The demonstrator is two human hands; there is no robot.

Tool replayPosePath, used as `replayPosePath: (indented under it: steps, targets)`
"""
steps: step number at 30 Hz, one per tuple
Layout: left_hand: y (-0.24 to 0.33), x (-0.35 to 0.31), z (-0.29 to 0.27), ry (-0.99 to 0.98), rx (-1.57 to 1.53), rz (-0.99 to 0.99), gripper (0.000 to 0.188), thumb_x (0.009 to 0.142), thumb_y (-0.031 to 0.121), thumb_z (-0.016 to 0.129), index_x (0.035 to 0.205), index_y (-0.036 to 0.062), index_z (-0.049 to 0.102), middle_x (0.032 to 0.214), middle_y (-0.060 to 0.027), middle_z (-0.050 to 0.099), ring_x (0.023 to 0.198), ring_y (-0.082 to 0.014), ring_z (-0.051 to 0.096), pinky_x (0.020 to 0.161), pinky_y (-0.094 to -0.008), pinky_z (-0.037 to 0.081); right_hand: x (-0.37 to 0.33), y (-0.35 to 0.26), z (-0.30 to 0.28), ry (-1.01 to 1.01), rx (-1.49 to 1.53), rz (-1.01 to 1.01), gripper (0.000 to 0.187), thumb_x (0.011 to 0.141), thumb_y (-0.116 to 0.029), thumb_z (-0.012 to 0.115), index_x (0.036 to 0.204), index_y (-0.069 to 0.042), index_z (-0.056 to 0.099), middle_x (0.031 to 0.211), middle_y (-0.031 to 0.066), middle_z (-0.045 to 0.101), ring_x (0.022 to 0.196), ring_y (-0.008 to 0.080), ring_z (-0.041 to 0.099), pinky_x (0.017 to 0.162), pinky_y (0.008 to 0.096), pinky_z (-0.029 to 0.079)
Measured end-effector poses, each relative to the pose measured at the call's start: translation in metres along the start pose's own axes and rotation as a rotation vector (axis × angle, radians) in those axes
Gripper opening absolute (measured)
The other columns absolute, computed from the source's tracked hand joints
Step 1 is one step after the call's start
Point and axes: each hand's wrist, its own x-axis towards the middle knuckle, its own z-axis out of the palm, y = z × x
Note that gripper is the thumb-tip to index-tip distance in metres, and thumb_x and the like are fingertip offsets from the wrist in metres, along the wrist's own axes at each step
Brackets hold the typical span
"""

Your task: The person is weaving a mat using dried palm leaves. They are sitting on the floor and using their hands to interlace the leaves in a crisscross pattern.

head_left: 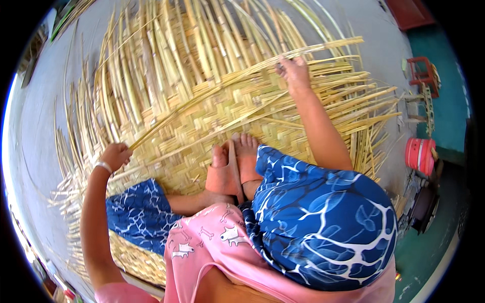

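Weaving: half-made bamboo mat spread on grey floor, loose strips fanning out at far and side edges.
Left hand: grip pinched shut on near end of one long strip, bracelet at wrist.
Right hand: fingers pressed down on far end of same strip at mat's upper right; grip closure cannot tell.
Strip: arching across mat between both hands.
Feet: bare, resting on woven part.
Nearby: red bucket, red stool at right.
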Motion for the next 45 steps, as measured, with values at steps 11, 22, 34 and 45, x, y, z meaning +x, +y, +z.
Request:
replayPosePath:
  steps: [11, 22, 34, 45]
  targets:
    - [0.126, 0.036, 0.029, -0.23, -0.238, 0.23, 0.033, 0.089, 0.031, 0.06, 0.091, -0.0015, 0.064, 0.072, -0.0068, 0.065, 0.064, -0.0136, 0.062, 0.062, -0.0277, 0.052, -0.014, 0.015, 0.038, -0.105, 0.164, 0.198, 0.019, 0.082, -0.008, 0.068, 0.09, -0.004, 0.051, 0.081, 0.0077, 0.058, 0.069, 0.0189, 0.061, 0.059, 0.0287, 0.055]
    - [0.222, 0.108, 0.065, -0.087, -0.159, 0.371, 0.027, 0.089, 0.024, 0.053, 0.088, 0.0, 0.065, 0.065, -0.005, 0.061, 0.051, -0.0119, 0.056, 0.051, -0.0266, 0.047, -0.011, 0.021, 0.008, -0.049, 0.289, 0.256, 0.017, 0.087, -0.013, 0.064, 0.091, -0.004, 0.049, 0.088, 0.009, 0.058, 0.08, 0.0221, 0.06, 0.071, 0.0353, 0.054]
    - [0.25, 0.15, 0.079, 0.254, 0.212, 0.544, 0.03, 0.089, 0.025, 0.045, 0.085, 0.0002, 0.062, 0.079, -0.0208, 0.063, 0.077, -0.0383, 0.059, 0.072, -0.0446, 0.045, -0.01, -0.001, -0.012, 0.046, 0.424, 0.242, 0.019, 0.089, -0.015, 0.06, 0.097, -0.003, 0.048, 0.091, 0.0121, 0.056, 0.084, 0.0255, 0.058, 0.075, 0.0391, 0.054]
    - [0.28, 0.134, 0.088, 0.174, 0.159, 0.584, 0.028, 0.09, 0.025, 0.046, 0.087, 0.0015, 0.061, 0.075, -0.0184, 0.062, 0.071, -0.0341, 0.059, 0.068, -0.0418, 0.046, -0.027, -0.014, 0.001, -0.104, 0.298, 0.246, 0.022, 0.095, -0.024, 0.051, 0.104, -0.004, 0.055, 0.103, 0.0119, 0.061, 0.086, 0.0189, 0.057, 0.083, 0.033, 0.051]
